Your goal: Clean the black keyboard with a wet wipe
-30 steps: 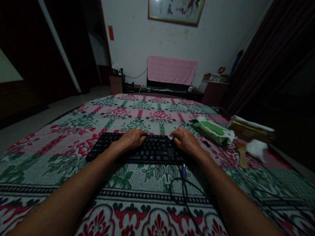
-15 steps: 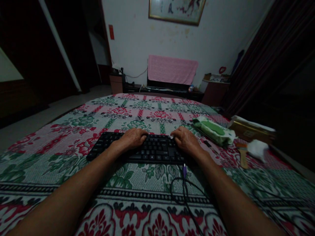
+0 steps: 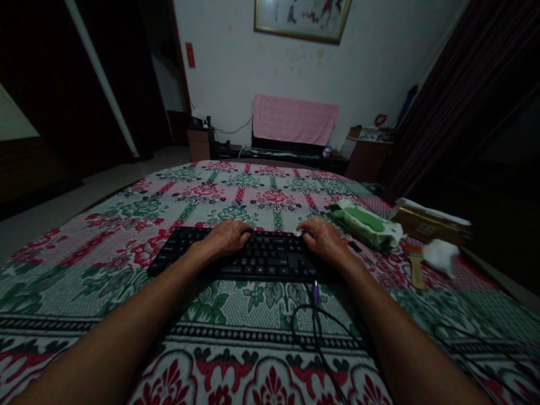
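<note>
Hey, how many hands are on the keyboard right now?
2. The left hand rests on the keyboard left of its middle, knuckles up. The right hand rests near its right end, with a small white bit at its fingertips. No other hands show.

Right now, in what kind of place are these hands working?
Most likely a home bedroom: a floral bedspread lies under the black keyboard, a framed picture hangs on the wall, and a pink cloth drapes low furniture.
</note>
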Available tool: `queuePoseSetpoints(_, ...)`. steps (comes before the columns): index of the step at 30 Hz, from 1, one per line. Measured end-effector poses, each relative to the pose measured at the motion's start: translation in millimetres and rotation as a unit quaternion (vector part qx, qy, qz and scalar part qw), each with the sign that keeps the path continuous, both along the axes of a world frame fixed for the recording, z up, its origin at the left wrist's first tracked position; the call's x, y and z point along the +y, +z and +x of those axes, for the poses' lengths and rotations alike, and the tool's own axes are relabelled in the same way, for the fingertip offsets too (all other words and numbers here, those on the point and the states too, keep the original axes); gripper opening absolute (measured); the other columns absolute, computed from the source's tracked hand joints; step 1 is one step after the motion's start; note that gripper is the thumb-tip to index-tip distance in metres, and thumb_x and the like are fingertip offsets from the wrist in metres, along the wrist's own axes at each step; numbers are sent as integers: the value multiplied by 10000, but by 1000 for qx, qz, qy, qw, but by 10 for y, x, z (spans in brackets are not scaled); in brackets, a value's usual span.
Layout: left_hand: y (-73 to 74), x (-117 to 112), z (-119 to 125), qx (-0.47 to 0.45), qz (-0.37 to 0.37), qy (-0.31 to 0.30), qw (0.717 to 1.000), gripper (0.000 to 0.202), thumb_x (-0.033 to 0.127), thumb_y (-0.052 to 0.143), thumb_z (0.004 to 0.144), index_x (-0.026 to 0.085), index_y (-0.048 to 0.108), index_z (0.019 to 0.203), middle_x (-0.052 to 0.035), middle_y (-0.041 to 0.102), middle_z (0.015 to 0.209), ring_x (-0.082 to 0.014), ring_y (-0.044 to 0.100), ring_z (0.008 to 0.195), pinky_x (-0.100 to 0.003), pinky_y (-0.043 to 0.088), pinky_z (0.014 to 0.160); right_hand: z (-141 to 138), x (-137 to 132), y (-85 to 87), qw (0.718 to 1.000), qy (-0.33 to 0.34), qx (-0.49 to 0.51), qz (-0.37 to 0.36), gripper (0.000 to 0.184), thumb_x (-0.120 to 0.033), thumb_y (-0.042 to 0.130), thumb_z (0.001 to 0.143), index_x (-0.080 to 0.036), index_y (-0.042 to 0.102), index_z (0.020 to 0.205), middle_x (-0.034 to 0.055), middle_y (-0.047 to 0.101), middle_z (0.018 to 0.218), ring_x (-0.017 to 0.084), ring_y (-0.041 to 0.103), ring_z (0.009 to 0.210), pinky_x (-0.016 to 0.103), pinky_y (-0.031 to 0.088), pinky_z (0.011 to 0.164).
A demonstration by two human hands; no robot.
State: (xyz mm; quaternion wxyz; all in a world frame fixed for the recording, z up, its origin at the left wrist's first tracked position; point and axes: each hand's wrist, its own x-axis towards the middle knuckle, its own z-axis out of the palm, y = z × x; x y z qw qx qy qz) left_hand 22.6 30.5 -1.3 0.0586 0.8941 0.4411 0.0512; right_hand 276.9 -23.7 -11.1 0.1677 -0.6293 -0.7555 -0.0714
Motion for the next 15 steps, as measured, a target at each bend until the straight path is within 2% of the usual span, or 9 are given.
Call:
queuePoseSetpoints(2,6,-5,2,1,-2,3,1000,354,293,358,817,280,558,1109,-13,619,1098,-205,553,1013,-304,400,857,2,0,-18,1000,-2,-11,-12,265,-154,429,753,-200,633,915,44,570,861,147,503,812,229,343,719)
queuePoseSetpoints(7,5,-4,3,2,0,-4,1000,355,275,360,816,278,560,1109,-18,624,1087,-202,563,995,-294,408,834,66,7,-39,998,-61,-23,-14,250,-201,437,764,-203,637,914,54,569,860,159,512,797,237,343,706)
queuePoseSetpoints(15,10,-7,2,6,3,-4,1000,364,294,349,817,277,556,1117,-12,621,1098,-195,565,996,-287,410,837,19,-4,-24,998,-36,-45,-24,268,-176,426,777,-202,627,952,60,561,884,154,504,808,229,337,700)
